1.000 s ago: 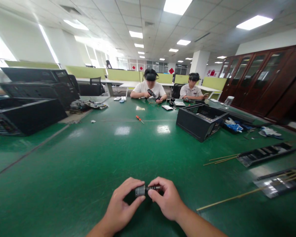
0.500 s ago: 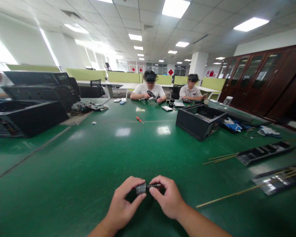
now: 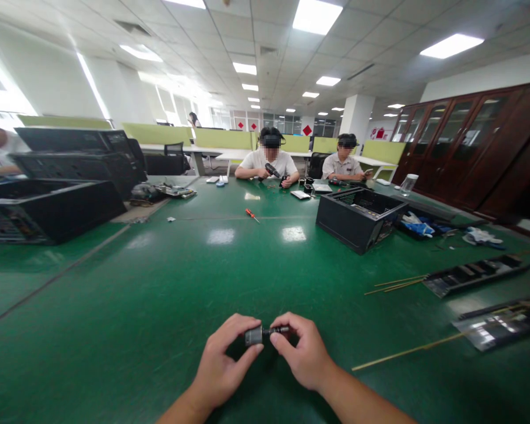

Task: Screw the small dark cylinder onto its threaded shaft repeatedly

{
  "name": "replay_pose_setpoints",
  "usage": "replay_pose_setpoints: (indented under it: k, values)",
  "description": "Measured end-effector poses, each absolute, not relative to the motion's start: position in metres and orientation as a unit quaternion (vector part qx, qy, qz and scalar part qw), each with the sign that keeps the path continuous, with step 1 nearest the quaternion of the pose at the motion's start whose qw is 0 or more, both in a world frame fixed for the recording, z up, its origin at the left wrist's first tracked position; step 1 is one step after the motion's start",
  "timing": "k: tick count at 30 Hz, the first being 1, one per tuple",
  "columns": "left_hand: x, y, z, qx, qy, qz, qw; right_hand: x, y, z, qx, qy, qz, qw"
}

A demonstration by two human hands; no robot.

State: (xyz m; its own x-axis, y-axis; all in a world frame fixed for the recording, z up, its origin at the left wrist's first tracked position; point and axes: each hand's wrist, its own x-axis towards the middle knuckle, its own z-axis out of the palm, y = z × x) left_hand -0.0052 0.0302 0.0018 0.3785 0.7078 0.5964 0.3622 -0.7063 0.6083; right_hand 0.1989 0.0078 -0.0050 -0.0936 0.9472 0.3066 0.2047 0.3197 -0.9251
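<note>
Low in the middle of the head view, my left hand [image 3: 225, 356] pinches a short grey metal cylinder [image 3: 253, 335] that looks like a small motor. A thin dark shaft [image 3: 279, 331] with ring-like ridges sticks out of its right end. My right hand [image 3: 307, 353] has thumb and fingers closed around that shaft. The part lies level just above the green table, and the fingertips hide some of it.
A black computer case [image 3: 357, 221] stands at the right, beside gloves [image 3: 481, 237]. Trays with thin brass-coloured rods [image 3: 408, 351] lie nearer. A red screwdriver [image 3: 251, 215] lies ahead. More cases [image 3: 70, 206] stand left. Across the table, a person [image 3: 268, 162] holds a power drill.
The view has shifted very slightly. Both hands keep the same grip on the cylinder and shaft, with hardly any movement.
</note>
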Motion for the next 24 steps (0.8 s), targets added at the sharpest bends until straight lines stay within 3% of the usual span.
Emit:
replay_pose_setpoints:
  k: [24]
  values:
    - [-0.0065, 0.0297, 0.0003, 0.813, 0.322, 0.449, 0.183, 0.1991, 0.0054, -0.0058, -0.443, -0.657, 0.341, 0.505]
